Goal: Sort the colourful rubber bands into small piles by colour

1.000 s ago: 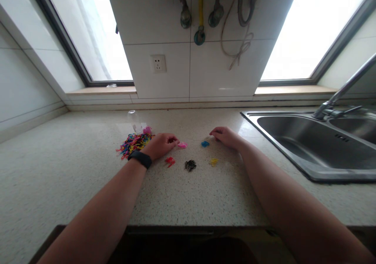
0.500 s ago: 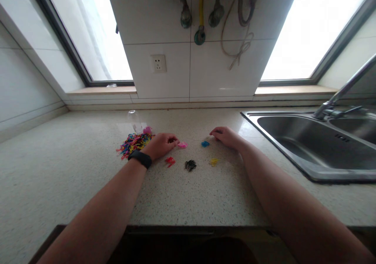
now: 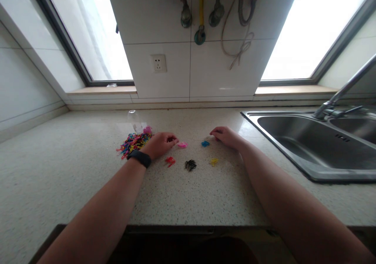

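Note:
My left hand [image 3: 163,143], a dark band on its wrist, is closed in a pinch just left of a small pink pile of rubber bands [image 3: 182,145]. Whatever its fingertips hold is too small to make out. Resting right of the blue rubber bands [image 3: 205,143], my right hand [image 3: 225,134] has its fingers drawn together; its fingertips hide any small thing. Nearer to me lie red bands [image 3: 170,161], black bands [image 3: 190,165] and yellow bands [image 3: 214,162]. A large mixed heap of coloured bands [image 3: 133,143] sits partly behind my left hand.
A clear plastic container [image 3: 134,120] is behind the mixed heap, with a pink item [image 3: 147,130] beside it. A steel sink [image 3: 293,138] with a faucet [image 3: 326,108] is set into the counter at right. The tiled wall carries a socket [image 3: 159,63] and hoses.
My left hand has drawn back very slightly to the left from the pink bands. My right hand and the small piles look unmoved.

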### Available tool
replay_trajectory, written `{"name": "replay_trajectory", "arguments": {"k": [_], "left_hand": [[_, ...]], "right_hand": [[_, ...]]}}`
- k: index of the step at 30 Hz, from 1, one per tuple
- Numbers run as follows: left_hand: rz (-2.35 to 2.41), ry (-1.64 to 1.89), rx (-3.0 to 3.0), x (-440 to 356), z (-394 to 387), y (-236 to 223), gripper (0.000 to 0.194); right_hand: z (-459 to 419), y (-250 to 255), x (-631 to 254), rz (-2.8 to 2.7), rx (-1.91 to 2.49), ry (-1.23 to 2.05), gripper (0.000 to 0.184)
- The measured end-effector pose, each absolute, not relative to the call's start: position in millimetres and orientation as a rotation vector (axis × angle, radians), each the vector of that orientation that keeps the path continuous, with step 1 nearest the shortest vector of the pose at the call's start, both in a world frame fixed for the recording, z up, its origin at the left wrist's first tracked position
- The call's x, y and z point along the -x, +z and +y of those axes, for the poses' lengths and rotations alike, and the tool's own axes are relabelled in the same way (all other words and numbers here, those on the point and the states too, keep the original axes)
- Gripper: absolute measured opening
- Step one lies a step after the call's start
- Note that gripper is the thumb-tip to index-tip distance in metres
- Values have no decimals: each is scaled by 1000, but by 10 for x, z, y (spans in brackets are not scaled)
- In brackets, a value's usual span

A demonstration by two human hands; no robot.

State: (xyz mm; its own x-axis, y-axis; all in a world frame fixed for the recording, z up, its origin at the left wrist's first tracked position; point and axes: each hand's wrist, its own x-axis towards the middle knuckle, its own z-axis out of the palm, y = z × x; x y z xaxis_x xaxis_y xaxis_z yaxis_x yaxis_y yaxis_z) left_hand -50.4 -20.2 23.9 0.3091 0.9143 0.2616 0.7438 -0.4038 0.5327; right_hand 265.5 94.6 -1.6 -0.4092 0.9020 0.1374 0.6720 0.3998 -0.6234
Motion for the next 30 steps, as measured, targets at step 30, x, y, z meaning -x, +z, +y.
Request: {"name": "replay_trajectory", "arguments": {"k": [30], "left_hand": [[2145, 1951, -1363, 1158, -67, 259, 53]], "right_hand": [[1028, -98, -2700, -2177, 1341, 687, 30]]}}
